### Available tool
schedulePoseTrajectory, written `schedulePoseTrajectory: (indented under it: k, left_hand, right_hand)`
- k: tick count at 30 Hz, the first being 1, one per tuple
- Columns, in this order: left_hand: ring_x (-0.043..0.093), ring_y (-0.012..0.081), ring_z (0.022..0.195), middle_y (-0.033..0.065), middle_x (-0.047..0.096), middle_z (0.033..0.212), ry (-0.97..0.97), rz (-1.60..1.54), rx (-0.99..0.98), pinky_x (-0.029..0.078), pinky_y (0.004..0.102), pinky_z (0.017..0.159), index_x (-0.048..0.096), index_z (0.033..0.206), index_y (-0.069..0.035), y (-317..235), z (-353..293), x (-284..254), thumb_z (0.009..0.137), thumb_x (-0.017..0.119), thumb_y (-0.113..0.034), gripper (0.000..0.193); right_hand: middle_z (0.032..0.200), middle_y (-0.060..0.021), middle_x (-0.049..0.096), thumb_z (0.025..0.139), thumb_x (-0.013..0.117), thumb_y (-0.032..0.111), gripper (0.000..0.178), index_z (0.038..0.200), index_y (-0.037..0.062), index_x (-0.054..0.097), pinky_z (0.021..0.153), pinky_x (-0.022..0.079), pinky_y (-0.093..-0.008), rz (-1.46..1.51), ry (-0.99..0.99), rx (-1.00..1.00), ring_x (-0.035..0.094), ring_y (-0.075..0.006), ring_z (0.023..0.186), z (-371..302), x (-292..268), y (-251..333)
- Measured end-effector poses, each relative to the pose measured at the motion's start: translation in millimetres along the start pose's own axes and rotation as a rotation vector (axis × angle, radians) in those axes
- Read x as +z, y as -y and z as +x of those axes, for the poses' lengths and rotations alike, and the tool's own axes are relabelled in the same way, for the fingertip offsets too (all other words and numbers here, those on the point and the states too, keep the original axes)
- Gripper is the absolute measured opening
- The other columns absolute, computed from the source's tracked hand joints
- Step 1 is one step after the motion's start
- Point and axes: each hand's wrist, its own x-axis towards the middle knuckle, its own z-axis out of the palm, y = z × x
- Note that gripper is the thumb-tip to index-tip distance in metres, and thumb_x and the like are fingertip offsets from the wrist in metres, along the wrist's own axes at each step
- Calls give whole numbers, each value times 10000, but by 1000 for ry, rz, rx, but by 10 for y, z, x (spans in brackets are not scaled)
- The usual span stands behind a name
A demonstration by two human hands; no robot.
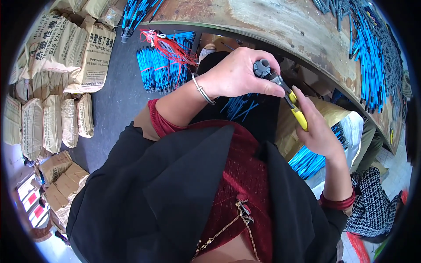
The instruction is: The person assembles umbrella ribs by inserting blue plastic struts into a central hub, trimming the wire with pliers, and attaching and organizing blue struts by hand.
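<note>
My left hand point(239, 72) is closed around a dark grey ribbed plastic piece point(262, 69) with a round hollow end, held in front of the table edge. In my right hand point(318, 125) is a pair of pliers point(299, 118) with yellow handles. Their metal head reaches up to the grey piece, near my left thumb; the exact contact of the jaws is hard to make out. Below my hands, several thin blue sticks point(239, 106) with black ends lie on dark cloth at my lap.
A worn wooden table point(263, 19) curves across the front, bearing a heap of blue sticks point(368, 74) and grey plastic parts point(390, 52). Bundled blue sticks point(160, 72) and red strings point(169, 46) lie left. An open sack point(355, 127) of sticks stands right. Paper sacks point(57, 48) line the left.
</note>
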Motion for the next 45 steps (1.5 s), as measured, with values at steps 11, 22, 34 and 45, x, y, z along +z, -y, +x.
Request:
schedulePoseTrajectory:
  k: [11, 22, 34, 45]
  left_hand:
    - [518, 56, 667, -3, 579, 703, 2, 20, -5, 417, 205, 604, 622, 827, -36, 21, -22, -29, 673, 774, -147, 243]
    - [490, 55, 629, -3, 555, 664, 33, 90, -1, 406, 212, 587, 621, 815, -26, -56, -46, -58, 662, 783, -184, 273]
    - [510, 46, 651, -12, 576, 677, -82, 71, -62, 423, 206, 596, 625, 804, -33, -27, -24, -39, 667, 775, -150, 235]
    - [573, 84, 756, 33, 633, 798, -67, -195, 70, 464, 231, 708, 546, 1030, -5, 146, -68, -146, 673, 755, -127, 432]
  right_hand:
    - [809, -112, 592, 810, 509, -2, 395, 1201, -37, 467, 661, 459, -271, 112, -85, 88, 578, -181, 699, -22, 93, 97]
    - [721, -56, 588, 829, 531, 23, 321, 1142, -42, 511, 517, 425, -219, 613, 140, 376, 543, -103, 567, -86, -267, 172]
    - [687, -34, 571, 842, 528, 44, 209, 1027, -51, 532, 507, 425, -217, 422, 62, 441, 533, -91, 548, 81, -127, 477]
    - [908, -61, 563, 835, 559, 99, 321, 1129, -7, 487, 597, 451, -239, 393, -508, -37, 558, -110, 748, 222, 388, 73]
